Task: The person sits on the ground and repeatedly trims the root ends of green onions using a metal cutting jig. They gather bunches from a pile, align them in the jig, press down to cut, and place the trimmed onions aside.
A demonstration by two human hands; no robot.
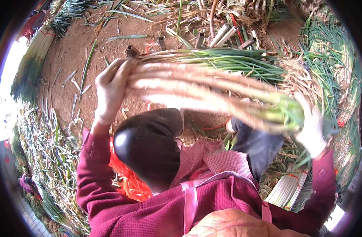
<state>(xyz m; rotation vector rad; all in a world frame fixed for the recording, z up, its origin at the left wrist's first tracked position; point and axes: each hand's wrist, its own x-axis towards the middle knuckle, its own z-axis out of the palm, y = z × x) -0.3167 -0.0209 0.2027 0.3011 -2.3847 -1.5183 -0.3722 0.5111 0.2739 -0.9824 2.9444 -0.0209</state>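
Observation:
My left hand (112, 86), in a whitish glove, grips the root ends of a bunch of long green onions (193, 89). At the other end my gloved right hand (313, 130) is closed around the greener part. The bunch is held level across my lap, and motion blurs it. Its stalks are wrapped in dry, brownish outer skins. Just beyond it lie more green onions (240, 59) with dark green leaves, resting among metal and pale tube ends (225, 36).
Tied bundles of trimmed onions stand at the far left (35, 59) and lie by my right side (287, 186). Orange plastic strands (129, 177) hang by my left knee, covered in shiny black material (148, 142). Leaf scraps (50, 148) litter the dirt floor (80, 41); onions pile at right (332, 53).

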